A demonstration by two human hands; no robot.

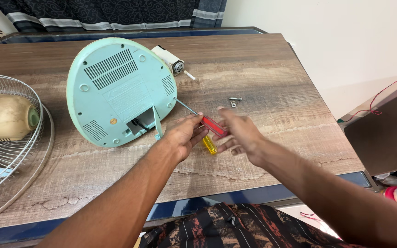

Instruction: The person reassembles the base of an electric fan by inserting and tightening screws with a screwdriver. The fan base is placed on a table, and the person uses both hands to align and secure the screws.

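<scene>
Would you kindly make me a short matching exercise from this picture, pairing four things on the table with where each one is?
Things:
1. red screwdriver
2. yellow screwdriver
3. loose screws
4. fan base

Places:
A. lying on the table under the hands
B. bare wood right of the fan base
C. tipped up, underside showing
D. held between the left hand and right hand

Pairs: 1-D, 2-A, 3-B, 4-C
</scene>
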